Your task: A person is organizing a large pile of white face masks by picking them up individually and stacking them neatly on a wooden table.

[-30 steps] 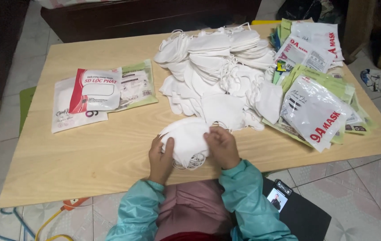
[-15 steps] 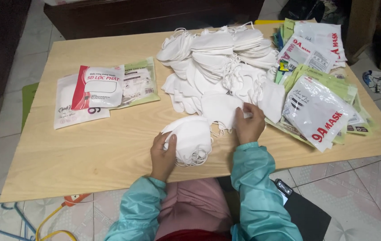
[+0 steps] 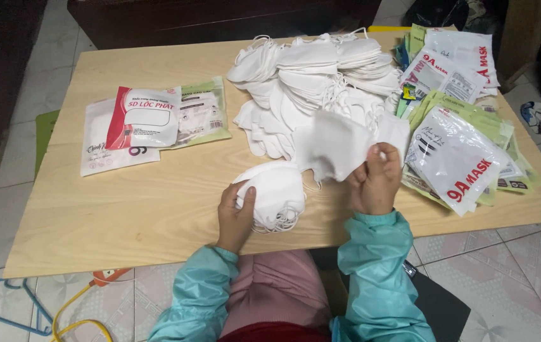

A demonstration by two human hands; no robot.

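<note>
My left hand (image 3: 235, 214) rests on a small stack of folded white face masks (image 3: 275, 196) near the front edge of the light wooden table (image 3: 125, 209). My right hand (image 3: 375, 183) holds a single white mask (image 3: 334, 144) lifted off the table, pinched at its right end. Behind it lies a large loose pile of white masks (image 3: 308, 82) at the table's middle back.
Several flat mask packets (image 3: 460, 152) in white and green lie stacked at the right side of the table. Three packets (image 3: 147, 123) lie at the left. A dark wooden cabinet (image 3: 220, 19) stands behind the table. A yellow cable (image 3: 74, 310) runs on the tiled floor.
My right hand left the small stack, reached to the big pile, and has drawn one mask back toward me. My left hand has stayed on the small stack.
</note>
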